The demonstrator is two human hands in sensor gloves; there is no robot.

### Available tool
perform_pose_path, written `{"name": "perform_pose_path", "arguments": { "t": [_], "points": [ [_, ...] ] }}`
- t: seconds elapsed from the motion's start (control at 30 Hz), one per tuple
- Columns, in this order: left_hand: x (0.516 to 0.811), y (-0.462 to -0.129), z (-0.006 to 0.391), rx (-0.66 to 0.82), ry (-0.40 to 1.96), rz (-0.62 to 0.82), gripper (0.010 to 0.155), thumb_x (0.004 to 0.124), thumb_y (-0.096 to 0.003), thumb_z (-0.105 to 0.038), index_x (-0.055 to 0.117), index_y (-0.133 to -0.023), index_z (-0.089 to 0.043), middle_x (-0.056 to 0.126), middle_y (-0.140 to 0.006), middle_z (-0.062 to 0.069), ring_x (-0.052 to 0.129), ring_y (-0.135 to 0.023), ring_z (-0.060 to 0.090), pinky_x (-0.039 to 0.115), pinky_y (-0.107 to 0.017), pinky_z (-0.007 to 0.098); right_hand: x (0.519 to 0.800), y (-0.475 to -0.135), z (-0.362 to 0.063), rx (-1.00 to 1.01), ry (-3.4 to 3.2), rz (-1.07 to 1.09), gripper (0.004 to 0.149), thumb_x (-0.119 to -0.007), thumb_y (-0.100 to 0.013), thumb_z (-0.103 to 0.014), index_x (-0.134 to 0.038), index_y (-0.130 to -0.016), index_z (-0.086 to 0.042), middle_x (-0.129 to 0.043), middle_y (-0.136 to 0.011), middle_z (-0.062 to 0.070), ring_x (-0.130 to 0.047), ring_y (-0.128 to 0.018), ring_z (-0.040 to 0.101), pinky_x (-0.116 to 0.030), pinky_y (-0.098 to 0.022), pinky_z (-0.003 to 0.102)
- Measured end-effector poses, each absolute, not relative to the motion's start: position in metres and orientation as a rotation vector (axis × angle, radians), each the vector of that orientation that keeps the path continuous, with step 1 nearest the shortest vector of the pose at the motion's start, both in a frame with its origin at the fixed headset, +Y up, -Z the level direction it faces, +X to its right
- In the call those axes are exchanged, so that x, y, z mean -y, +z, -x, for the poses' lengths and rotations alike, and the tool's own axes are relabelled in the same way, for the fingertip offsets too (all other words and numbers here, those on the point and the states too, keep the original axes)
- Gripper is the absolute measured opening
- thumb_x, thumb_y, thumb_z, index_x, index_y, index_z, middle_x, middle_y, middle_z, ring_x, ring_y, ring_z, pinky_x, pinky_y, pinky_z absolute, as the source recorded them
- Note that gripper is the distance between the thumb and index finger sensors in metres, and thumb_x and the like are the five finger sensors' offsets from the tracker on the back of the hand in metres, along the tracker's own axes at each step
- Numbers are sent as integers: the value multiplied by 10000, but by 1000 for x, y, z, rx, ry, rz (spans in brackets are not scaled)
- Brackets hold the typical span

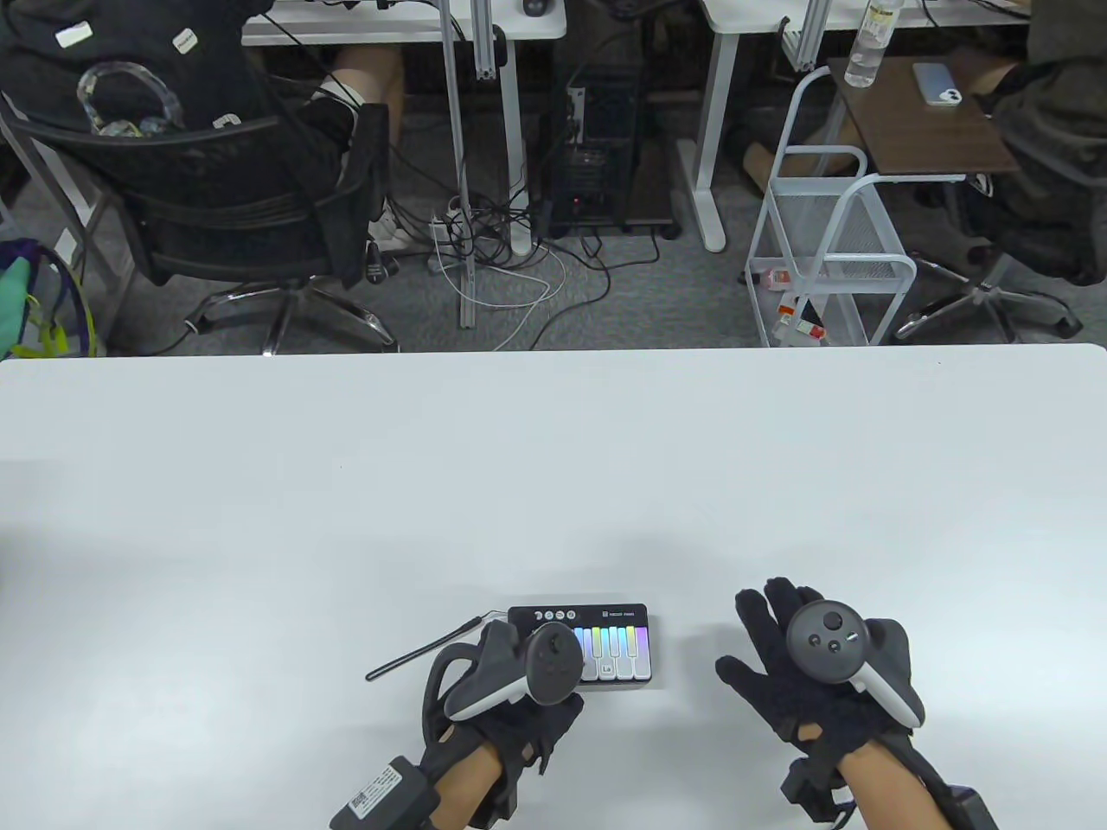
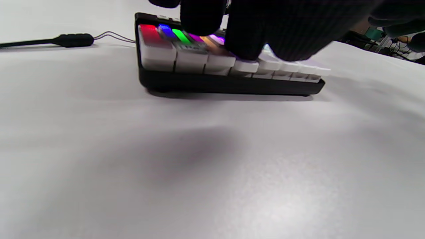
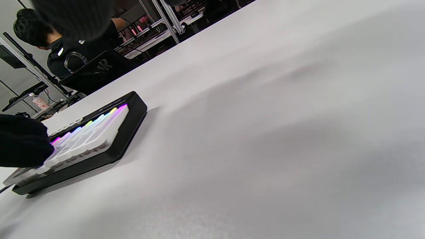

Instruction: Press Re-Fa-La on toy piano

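An office of desks, chairs and tangled cables lay beyond a wide white table (image 1: 346, 484), and near its front edge sat the toy piano (image 1: 616, 647), a small black box with white keys lit in rainbow colours and a black wrist strap (image 1: 415, 654) trailing off its left end.

The left hand (image 1: 510, 692) covered the left part of the keyboard. In the left wrist view one gloved fingertip (image 2: 244, 46) rested on a white key about the middle of the row, which seemed to sit slightly lower than its neighbours — probably one note of the three being sounded. The fingers were spread over the keys and gripped nothing. The right hand (image 1: 813, 674) lay flat on the table well to the right of the piano, fingers splayed, holding nothing.

To do this step well, the pressing finger needed to come straight down on one key only; the keys were narrow and the glove bulky, so a neighbouring key could easily be caught. The piano looked light and unanchored — a slanted push might slide it. Which note the finger was on could not be told, as the hand hid the labels, so counting keys from the left end would be the safest check before the next press.
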State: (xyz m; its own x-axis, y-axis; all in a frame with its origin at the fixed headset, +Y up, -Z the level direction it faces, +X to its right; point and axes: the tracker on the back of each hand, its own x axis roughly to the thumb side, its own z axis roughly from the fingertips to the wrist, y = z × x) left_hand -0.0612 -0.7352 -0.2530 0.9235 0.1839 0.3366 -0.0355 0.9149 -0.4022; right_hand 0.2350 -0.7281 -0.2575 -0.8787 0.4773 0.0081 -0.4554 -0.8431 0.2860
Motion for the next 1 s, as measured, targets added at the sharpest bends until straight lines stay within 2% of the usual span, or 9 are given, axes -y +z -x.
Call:
{"name": "perform_pose_path", "arguments": {
  "t": [0.43, 1.0],
  "points": [
    [732, -254, 60, 378, 130, 397, 584, 709, -488, -534, 628, -1023, -314, 425, -1142, 19, 330, -1098, 350, 364, -761, 601, 727, -257, -235, -378, 2618, -107, 809, -690, -417, -578, -332, -1060, -241, -131, -1136, 124, -100, -1043, 492, -194, -701, 715],
    [728, -254, 38, 416, 150, 395, 586, 706, -489, -538, 623, -1025, -316, 430, -1141, 17, 329, -1100, 350, 365, -762, 602, 726, -257, -236, -376, 2618, -109, 809, -689, -417, -579, -334, -1060, -240, -132, -1136, 125, -100, -1043, 492, -197, -701, 714]
  ]
}}
